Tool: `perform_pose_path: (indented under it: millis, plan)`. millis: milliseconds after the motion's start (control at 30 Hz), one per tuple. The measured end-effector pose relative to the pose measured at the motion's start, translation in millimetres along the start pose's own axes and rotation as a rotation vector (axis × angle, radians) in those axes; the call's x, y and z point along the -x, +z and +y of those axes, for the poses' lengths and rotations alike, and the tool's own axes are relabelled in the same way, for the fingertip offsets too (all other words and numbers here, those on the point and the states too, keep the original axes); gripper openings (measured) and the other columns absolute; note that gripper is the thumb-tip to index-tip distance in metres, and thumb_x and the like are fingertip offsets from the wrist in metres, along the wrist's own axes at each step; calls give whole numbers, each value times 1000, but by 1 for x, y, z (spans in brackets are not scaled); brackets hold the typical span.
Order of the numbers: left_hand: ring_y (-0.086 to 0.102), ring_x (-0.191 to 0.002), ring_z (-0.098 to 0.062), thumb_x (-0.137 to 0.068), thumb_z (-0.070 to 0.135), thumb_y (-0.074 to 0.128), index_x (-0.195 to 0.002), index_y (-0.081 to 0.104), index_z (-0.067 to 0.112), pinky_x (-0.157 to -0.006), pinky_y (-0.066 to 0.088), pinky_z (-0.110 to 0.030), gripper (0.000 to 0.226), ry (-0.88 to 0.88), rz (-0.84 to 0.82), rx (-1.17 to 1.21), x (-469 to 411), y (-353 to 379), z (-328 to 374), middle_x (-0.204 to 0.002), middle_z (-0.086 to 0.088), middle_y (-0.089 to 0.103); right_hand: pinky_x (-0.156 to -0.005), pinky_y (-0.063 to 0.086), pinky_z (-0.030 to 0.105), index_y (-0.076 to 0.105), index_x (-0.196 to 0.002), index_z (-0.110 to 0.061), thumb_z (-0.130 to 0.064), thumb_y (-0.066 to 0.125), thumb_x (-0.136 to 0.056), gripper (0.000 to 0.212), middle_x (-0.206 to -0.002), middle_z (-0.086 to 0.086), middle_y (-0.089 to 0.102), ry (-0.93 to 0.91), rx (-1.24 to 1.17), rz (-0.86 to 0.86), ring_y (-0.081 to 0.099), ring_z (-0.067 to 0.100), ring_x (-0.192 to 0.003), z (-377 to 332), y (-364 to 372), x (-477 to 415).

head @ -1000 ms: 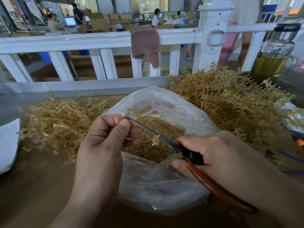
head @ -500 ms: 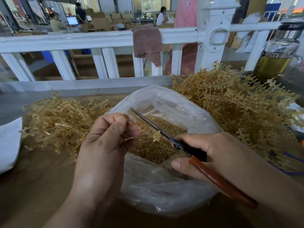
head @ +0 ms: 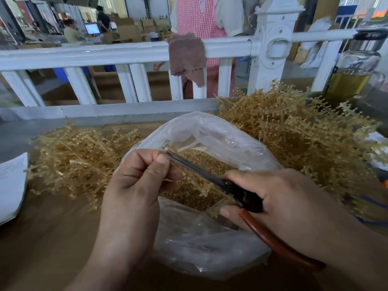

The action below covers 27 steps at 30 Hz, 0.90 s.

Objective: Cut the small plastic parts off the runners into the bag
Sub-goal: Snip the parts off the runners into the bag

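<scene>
A clear plastic bag (head: 212,246) lies open at the middle, holding a heap of small tan cut parts (head: 201,162). Over its mouth my left hand (head: 134,185) pinches a thin tan runner (head: 195,183) between thumb and fingers. My right hand (head: 279,202) grips scissors (head: 201,172) with red-brown handles; the dark blades run up-left along the runner to my left thumb. Whether the blades are apart I cannot tell.
A pile of tan runners (head: 77,162) lies left of the bag, a taller pile (head: 294,139) to its right. White paper (head: 10,185) sits at the left edge. A white railing (head: 126,53) with a brown cloth (head: 186,55) and a glass jar (head: 354,70) stand behind.
The scissors have slid up-left along the runner, their tip now at my left thumb. A person in a checked apron has walked left behind the railing.
</scene>
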<state>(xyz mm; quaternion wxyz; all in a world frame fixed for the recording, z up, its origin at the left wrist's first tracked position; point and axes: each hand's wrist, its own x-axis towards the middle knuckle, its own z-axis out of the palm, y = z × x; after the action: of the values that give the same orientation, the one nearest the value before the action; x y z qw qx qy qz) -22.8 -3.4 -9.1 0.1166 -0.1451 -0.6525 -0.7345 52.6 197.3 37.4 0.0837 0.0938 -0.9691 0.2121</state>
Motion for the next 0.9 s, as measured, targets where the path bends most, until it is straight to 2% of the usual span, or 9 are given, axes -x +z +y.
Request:
perform_pose_path:
  millis: [233, 333, 433, 567, 700, 833, 900]
  plan:
    - [68, -78, -14, -86, 42, 65, -82, 71, 30, -76, 50, -37, 14, 30, -20, -17, 2, 1, 4, -79, 0, 73, -54, 50, 23, 63, -111, -31, -74, 40, -74, 61, -71, -17, 66, -14, 2, 49, 62, 0, -65, 0, 1, 1]
    - [67, -77, -15, -90, 33, 63, -80, 71, 29, -75, 49, -36, 13, 29, -16, 3, 2, 2, 3, -78, 0, 72, -61, 49, 22, 62, -113, -30, -73, 41, -73, 62, -72, -15, 67, -16, -23, 69, 62, 1, -69, 1, 2, 0]
    - [66, -78, -15, -90, 33, 62, -80, 71, 30, -76, 49, -36, 14, 24, -23, 2, 2, 2, 3, -78, 0, 72, -61, 48, 18, 65, -114, -30, -72, 43, -73, 62, -73, -13, 69, -18, -59, 65, 63, 0, -68, 2, 0, 0]
    - [66, -78, -16, -89, 35, 63, -81, 71, 29, -77, 50, -39, 13, 21, -27, -2, 3, 1, 2, -79, 0, 71, -61, 50, 24, 68, -113, -24, -69, 47, -75, 63, -77, -10, 71, -25, -67, 38, 65, 2, -69, 1, -2, 0]
    - [66, -78, -16, -92, 34, 60, -81, 71, 28, -77, 50, -39, 16, 18, -30, -10, 3, 1, 2, -79, 0, 71, -61, 47, 13, 68, -115, -28, -67, 52, -74, 59, -71, -14, 67, -13, -87, 38, 62, -3, -72, -1, -3, 1]
    - [66, -77, -15, -91, 32, 59, -80, 70, 28, -75, 49, -36, 16, 7, -27, -1, 3, 2, 4, -79, -1, 71, -70, 51, 18, 68, -119, -30, -67, 52, -73, 62, -79, -12, 72, 6, -107, 37, 64, -1, -76, -4, -3, 3]
    - [66, -77, -16, -90, 32, 59, -80, 70, 28, -76, 48, -37, 16, -5, -30, 7, 3, 2, 5, -79, -2, 71, -67, 52, 18, 69, -117, -29, -66, 53, -73, 60, -76, -14, 71, 6, -108, 28, 64, -1, -74, -4, -4, 3]
